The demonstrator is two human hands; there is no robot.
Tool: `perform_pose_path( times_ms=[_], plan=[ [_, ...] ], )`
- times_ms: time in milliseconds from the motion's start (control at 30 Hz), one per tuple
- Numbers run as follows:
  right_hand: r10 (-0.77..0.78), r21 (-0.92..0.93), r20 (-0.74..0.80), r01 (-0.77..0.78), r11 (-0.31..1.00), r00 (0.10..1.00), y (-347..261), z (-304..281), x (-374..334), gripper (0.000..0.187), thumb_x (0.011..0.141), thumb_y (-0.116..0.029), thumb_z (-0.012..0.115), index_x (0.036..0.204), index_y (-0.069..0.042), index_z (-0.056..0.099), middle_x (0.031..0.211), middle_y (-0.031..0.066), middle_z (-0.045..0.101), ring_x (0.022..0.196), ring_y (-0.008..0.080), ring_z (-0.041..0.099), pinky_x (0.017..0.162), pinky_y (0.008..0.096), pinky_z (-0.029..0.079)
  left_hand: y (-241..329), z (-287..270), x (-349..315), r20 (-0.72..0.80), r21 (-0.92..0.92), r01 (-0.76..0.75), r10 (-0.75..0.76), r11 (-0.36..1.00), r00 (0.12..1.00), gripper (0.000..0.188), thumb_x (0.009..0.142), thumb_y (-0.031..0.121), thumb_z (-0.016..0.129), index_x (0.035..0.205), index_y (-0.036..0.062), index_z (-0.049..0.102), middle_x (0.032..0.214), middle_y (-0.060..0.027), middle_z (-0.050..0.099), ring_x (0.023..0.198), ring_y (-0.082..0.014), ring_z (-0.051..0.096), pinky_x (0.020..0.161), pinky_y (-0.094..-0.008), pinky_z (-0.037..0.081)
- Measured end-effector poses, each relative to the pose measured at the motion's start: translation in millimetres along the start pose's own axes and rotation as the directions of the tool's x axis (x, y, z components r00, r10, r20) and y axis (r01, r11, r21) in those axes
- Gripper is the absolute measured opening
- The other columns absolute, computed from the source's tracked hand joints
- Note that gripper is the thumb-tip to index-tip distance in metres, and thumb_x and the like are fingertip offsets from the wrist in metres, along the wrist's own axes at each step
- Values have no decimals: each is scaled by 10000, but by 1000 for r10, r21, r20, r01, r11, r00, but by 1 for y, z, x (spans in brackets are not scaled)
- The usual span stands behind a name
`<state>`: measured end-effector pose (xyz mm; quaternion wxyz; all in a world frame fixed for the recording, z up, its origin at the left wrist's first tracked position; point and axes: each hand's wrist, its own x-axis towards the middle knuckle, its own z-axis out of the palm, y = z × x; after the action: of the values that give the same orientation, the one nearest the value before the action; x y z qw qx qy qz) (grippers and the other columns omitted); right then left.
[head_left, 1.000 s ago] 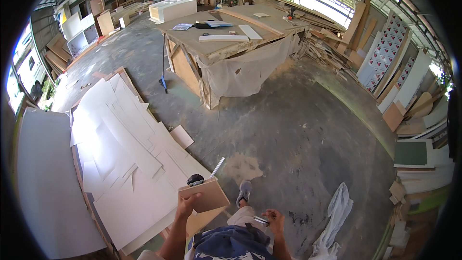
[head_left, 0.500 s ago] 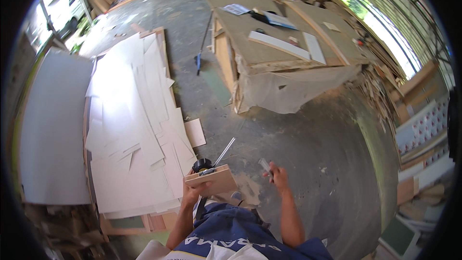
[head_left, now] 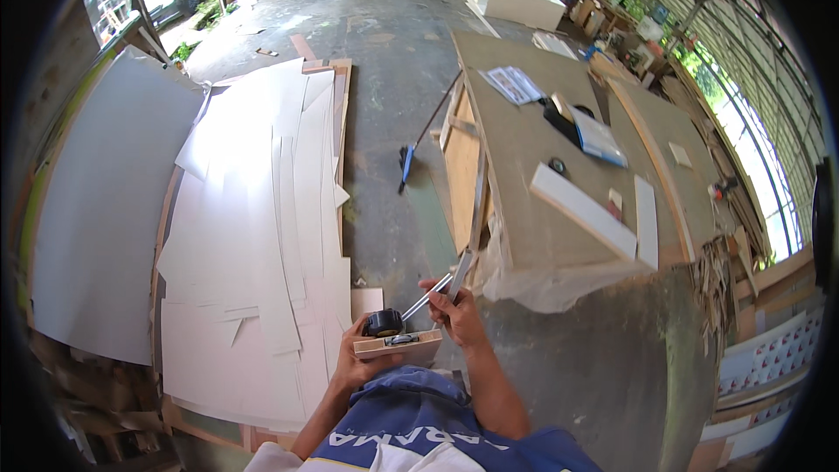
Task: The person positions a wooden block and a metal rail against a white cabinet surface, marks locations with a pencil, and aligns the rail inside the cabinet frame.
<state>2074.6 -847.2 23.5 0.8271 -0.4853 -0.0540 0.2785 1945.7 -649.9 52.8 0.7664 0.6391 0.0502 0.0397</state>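
My left hand (head_left: 351,358) is closed round a small wooden board (head_left: 411,351), held level at my waist. A metal fitting (head_left: 402,340) lies on the board's near edge. Against its far side is a round black object (head_left: 382,323) whose kind I cannot make out. Slender silver rods (head_left: 426,298) slant from beside it up to my right hand. My right hand (head_left: 458,315) is closed on a flat, greyish strip-shaped piece (head_left: 461,274) that points upward. Its fingertips are at the rods; whether they grip them too, I cannot tell.
White sheets (head_left: 236,253) lie in a stack at left. A large worktable (head_left: 542,227) at right bears white strips (head_left: 583,211), papers (head_left: 511,85) and a black tape roll (head_left: 557,164). A blue-headed broom (head_left: 406,166) leans against it. Scrap wood (head_left: 717,288) is piled at far right.
My right hand has moved left and up to the rods, bringing the greyish piece. The board has shifted slightly right in my left hand. The view has turned, with the worktable now nearer.
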Motion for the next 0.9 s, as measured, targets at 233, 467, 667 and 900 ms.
perform_pose_path(
  times_ms=[233, 467, 667, 900],
  plan=[
    [49, 172, -21, -45, 984, 999, -36, -6, 183, 267, 1021, -230, 659, 1095, 25, 688, 838, 42, 625, 672, 112, 542, 603, 274, 431, 2, -32, 173, -28, 26, 13, -12, 1000, 1000, 374, 693, 85, 910, 1023, -18, 764, 1200, -98, 656, 1069, -175, 641, 982, -321, 498],
    [81, 271, 66, -96, 958, 995, -72, -34, 382, 296, 1039, -197, 612, 1244, 15, 623, 1216, 106, 656, 926, 129, 605, 723, 269, 491, 2, -59, 358, -140, -106, 126, -141, 986, 980, 640, 724, 49, 891, 1283, -17, 587, 1123, -67, 702, 1019, -162, 671, 946, -328, 536],
    [90, 338, 134, -131, 932, 987, -141, -29, 589, 288, 1056, -164, 536, 1290, -11, 607, 1299, 123, 640, 1145, 171, 598, 865, 333, 502, 7, -107, 543, -292, -179, 76, -126, 981, 948, 604, 745, 48, 851, 1288, 0, 592, 1105, -83, 715, 1008, -170, 683, 910, -320, 555],
    [115, 232, 319, -195, 953, 941, -214, -17, 782, 260, 1065, -180, 555, 1208, 24, 629, 1190, 193, 679, 1120, 290, 680, 963, 445, 581, 49, -139, 728, -334, -155, 4, -57, 988, 941, 567, 754, 59, 832, 1272, 8, 606, 1106, -82, 717, 1004, -161, 678, 892, -330, 556]
  ],
)
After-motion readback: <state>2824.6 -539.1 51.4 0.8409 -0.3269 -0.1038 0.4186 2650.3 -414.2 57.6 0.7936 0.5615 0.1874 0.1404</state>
